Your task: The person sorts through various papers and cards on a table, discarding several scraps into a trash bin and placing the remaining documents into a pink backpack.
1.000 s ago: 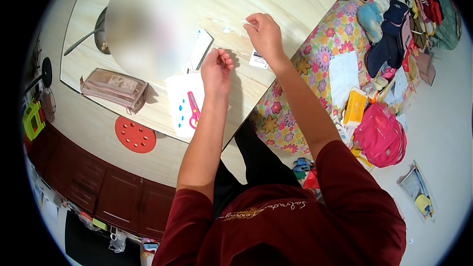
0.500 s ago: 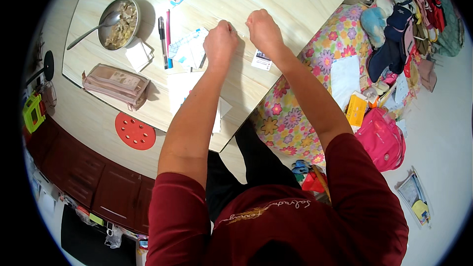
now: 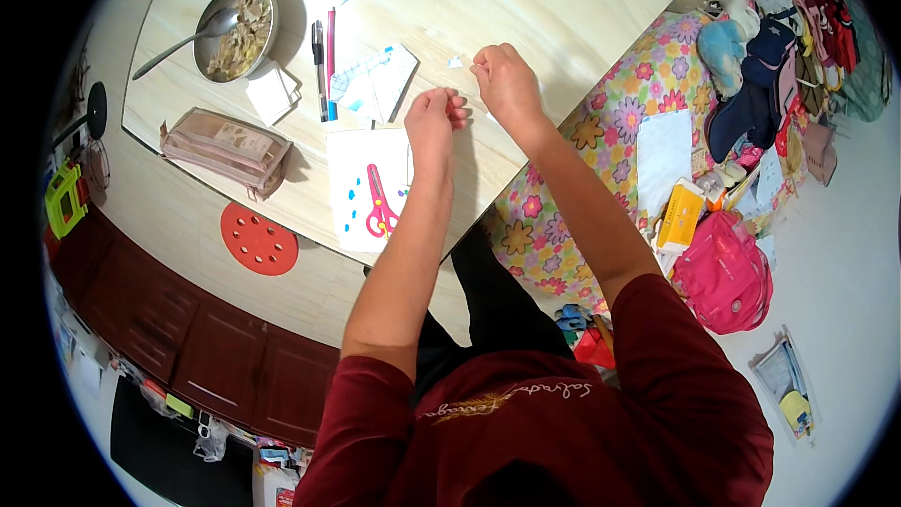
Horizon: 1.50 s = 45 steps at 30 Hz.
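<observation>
Above the table my left hand (image 3: 435, 127) is loosely curled, its fingers partly apart and nothing visible in them. My right hand (image 3: 509, 89) is closed, fingertips pressed together; whatever they may hold is hidden. A small white scrap (image 3: 454, 63) lies just beyond and between the two hands. Left of my left hand is a folded paper piece (image 3: 389, 75) with light blue patterning. Pink-handled scissors (image 3: 377, 211) rest on a white sheet (image 3: 347, 155) beside my left forearm, among small blue bits. My right wrist mostly covers a white card.
A black pen (image 3: 318, 56) and a pink pencil (image 3: 330, 52) lie left of the patterned paper. Farther left are white paper squares (image 3: 272, 94), a metal bowl (image 3: 199, 56) with food and a spoon, and a pencil case (image 3: 225, 150). A floral cloth (image 3: 619, 131) borders the table's right edge.
My left hand has drawn back toward me and its fingers have loosened. The scissors and the small white scrap have come into view. My right hand has shifted slightly right and nearer.
</observation>
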{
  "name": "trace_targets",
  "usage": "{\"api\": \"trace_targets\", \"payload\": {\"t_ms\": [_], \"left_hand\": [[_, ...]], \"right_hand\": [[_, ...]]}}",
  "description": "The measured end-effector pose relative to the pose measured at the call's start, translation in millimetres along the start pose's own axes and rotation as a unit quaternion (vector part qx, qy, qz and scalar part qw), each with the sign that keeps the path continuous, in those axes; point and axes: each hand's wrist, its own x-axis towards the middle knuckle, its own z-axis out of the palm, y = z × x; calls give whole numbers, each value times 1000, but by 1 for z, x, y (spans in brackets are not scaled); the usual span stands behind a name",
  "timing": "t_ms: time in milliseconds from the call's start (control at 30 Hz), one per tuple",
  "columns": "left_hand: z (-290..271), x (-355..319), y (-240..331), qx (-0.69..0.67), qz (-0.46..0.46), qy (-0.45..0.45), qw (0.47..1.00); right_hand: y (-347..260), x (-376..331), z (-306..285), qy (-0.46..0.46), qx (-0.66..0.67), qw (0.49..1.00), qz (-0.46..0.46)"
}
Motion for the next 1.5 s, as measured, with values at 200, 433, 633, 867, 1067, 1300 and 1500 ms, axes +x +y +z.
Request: {"api": "trace_targets", "payload": {"t_ms": [200,433,633,867,1067,1300,1500], "left_hand": [[-3,-4,-4,-223,-65,15,973],[-13,12,-4,-309,-84,-14,947],[-16,6,-6,-298,-82,-3,951],[-16,3,-2,-293,-73,27,953],[-9,4,6,-303,-67,53,949],[-21,5,9,-372,-60,39,925],[-26,-6,26,-401,-60,-27,914]], "right_hand": [[-12,-5,-7,-127,122,984,12],[-49,-7,-23,-126,203,971,-21],[-23,12,4,6,68,997,-39],[-20,10,13,29,3,997,-74],[-24,8,3,-109,113,988,15],[-73,33,-21,-288,154,945,16],[-97,132,32,-55,64,982,-171]]}}
